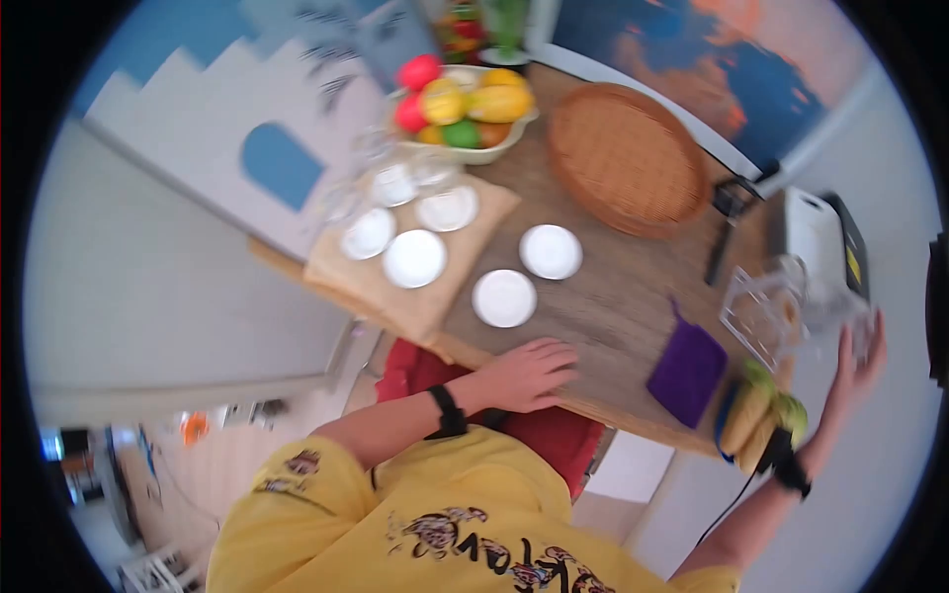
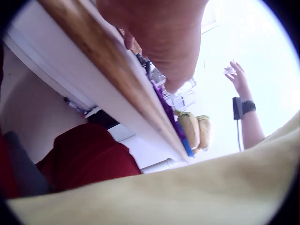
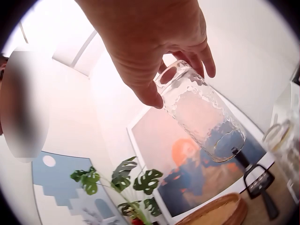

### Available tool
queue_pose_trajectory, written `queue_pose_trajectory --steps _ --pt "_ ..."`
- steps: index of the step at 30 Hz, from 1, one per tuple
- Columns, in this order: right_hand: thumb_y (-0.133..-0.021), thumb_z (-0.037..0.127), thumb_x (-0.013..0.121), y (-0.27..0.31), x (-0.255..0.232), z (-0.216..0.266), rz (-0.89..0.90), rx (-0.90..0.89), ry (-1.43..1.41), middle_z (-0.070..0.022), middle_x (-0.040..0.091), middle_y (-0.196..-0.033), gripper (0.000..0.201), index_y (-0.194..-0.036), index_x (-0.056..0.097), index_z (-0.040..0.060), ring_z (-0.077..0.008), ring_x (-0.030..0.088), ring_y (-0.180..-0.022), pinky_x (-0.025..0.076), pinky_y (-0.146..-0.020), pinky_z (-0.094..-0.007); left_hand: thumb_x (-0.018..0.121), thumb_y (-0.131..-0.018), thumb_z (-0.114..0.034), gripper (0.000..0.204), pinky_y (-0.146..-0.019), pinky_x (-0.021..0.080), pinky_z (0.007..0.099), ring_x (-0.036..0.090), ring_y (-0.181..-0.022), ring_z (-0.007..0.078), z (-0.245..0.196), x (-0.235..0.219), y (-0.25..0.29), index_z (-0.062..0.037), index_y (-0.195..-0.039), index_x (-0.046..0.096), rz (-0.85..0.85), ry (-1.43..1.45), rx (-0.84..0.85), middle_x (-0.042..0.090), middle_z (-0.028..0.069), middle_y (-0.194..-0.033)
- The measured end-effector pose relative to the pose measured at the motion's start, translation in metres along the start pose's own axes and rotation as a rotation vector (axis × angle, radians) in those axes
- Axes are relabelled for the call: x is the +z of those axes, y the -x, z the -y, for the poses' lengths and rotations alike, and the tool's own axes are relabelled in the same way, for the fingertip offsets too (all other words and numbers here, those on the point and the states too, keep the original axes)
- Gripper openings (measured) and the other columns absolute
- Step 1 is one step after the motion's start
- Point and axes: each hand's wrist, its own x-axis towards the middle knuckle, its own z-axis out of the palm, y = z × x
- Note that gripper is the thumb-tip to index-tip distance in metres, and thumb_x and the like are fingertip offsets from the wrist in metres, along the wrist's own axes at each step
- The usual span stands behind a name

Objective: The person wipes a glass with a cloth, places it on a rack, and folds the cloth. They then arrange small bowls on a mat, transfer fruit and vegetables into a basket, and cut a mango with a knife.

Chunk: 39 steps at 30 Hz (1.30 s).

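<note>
My right hand (image 1: pixel 862 358) is raised at the table's right end, thumb and fingers gripping one end of a clear textured drinking glass (image 3: pixel 204 115). In the right wrist view the glass hangs tilted below the fingers. Close by the hand, a clear rack (image 1: pixel 756 321) stands on the table with more glassware. My left hand (image 1: pixel 534 376) rests at the table's front edge and holds nothing. Two white round coasters (image 1: pixel 504 298) (image 1: pixel 551 252) lie beyond it. Several more white coasters (image 1: pixel 415 259) sit on a tan mat (image 1: pixel 331 267), with clear glasses (image 1: pixel 374 148) on some of them.
A purple cloth (image 1: pixel 687 374) lies near the front edge, beside pale yellow produce with green tops (image 1: pixel 753 415). Toward the back are a round woven tray (image 1: pixel 628 158) and a fruit bowl (image 1: pixel 484 155). A black-handled utensil (image 1: pixel 722 247) lies right of the tray, near a white box (image 1: pixel 813 232).
</note>
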Motion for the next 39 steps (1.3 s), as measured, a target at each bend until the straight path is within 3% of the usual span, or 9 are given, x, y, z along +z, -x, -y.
queue_pose_trajectory --steps 2,8,15,20,26,30,33,35,39 --pt "-0.09 0.005 0.069 0.068 0.003 0.033 0.076 0.048 -0.4 -0.0158 0.047 -0.147 0.064 -0.149 0.042 0.0035 -0.0277 0.049 -0.133 0.038 -0.113 -0.0408 0.075 -0.084 -0.029 0.061 -0.11 0.04 0.0459 0.048 -0.129 0.0365 -0.03 -0.01 -0.021 -0.0056 -0.135 0.052 -0.16 0.13 -0.051 0.048 0.0175 -0.139" --pt "-0.071 0.004 0.081 0.178 0.08 0.133 0.479 0.098 -0.515 -0.0147 0.049 -0.145 0.086 -0.148 0.041 0.0021 -0.0294 0.051 -0.13 0.039 -0.111 -0.0411 0.074 -0.085 -0.031 0.073 -0.108 0.041 0.0455 0.049 -0.128 0.0359 -0.064 -0.078 -0.039 -0.0068 -0.146 0.042 -0.417 0.192 -0.123 0.047 0.0177 -0.14" --pt "-0.064 0.001 0.084 0.19 0.106 0.207 0.634 -0.071 -0.555 -0.0171 0.056 -0.123 0.09 -0.145 0.045 0.004 -0.0334 0.057 -0.114 0.047 -0.098 -0.0418 0.078 -0.08 -0.029 0.08 -0.106 0.043 0.0461 0.05 -0.127 0.036 -0.064 -0.098 0.003 -0.0063 -0.147 0.039 -0.238 0.016 -0.232 0.049 0.0167 -0.139" --pt "-0.064 0.002 0.085 0.195 0.118 0.23 0.681 -0.191 -0.599 -0.0188 0.056 -0.125 0.09 -0.145 0.044 0.0045 -0.0362 0.057 -0.114 0.047 -0.097 -0.0438 0.08 -0.076 -0.021 0.076 -0.103 0.046 0.0447 0.051 -0.128 0.0361 -0.066 -0.099 0.023 -0.0058 -0.142 0.045 -0.451 0.151 -0.312 0.05 0.0162 -0.141" --pt "-0.068 0.006 0.085 0.196 0.125 0.246 0.779 -0.207 -0.674 -0.02 0.051 -0.137 0.088 -0.145 0.042 0.004 -0.0389 0.053 -0.123 0.045 -0.102 -0.0435 0.081 -0.074 -0.021 0.072 -0.101 0.048 0.0451 0.054 -0.123 0.0368 -0.057 -0.12 0.042 -0.003 -0.136 0.049 -0.461 0.093 -0.347 0.055 0.0175 -0.133" --pt "-0.075 0.009 0.083 0.189 0.132 0.22 0.741 -0.137 -0.632 -0.0173 0.049 -0.145 0.084 -0.147 0.04 0.004 -0.0345 0.049 -0.132 0.041 -0.108 -0.0417 0.084 -0.077 -0.016 0.072 -0.1 0.049 0.0403 0.056 -0.125 0.0301 -0.043 -0.15 0.053 -0.0053 -0.138 0.047 -0.498 0.04 -0.472 0.053 0.0154 -0.139" --pt "-0.083 0.006 0.075 0.183 0.135 0.175 0.587 0.042 -0.477 -0.0173 0.054 -0.139 0.074 -0.148 0.04 0.0039 -0.031 0.052 -0.129 0.04 -0.108 -0.0404 0.084 -0.077 -0.02 0.07 -0.098 0.05 0.0417 0.06 -0.118 0.0323 -0.017 -0.164 0.058 -0.0011 -0.134 0.049 -0.764 0.022 -0.606 0.057 0.0181 -0.132" --pt "-0.087 0.006 0.07 0.187 0.141 0.12 0.459 0.083 -0.262 -0.0181 0.055 -0.137 0.066 -0.146 0.042 0.0034 -0.031 0.053 -0.128 0.039 -0.108 -0.0395 0.085 -0.077 -0.018 0.073 -0.094 0.053 0.0395 0.061 -0.116 0.0304 -0.002 -0.171 0.058 0.0001 -0.136 0.046 -0.937 0.019 -0.792 0.057 0.0188 -0.132" --pt "-0.092 0.01 0.066 0.209 0.133 0.024 0.392 0.103 -0.002 -0.021 0.052 -0.138 0.056 -0.143 0.045 0.0031 -0.0361 0.05 -0.129 0.039 -0.109 -0.0422 0.084 -0.078 -0.018 0.075 -0.091 0.055 0.0389 0.062 -0.114 0.0307 0.017 -0.17 0.06 0.0012 -0.138 0.044 -0.923 -0.073 -0.792 0.057 0.0196 -0.131"
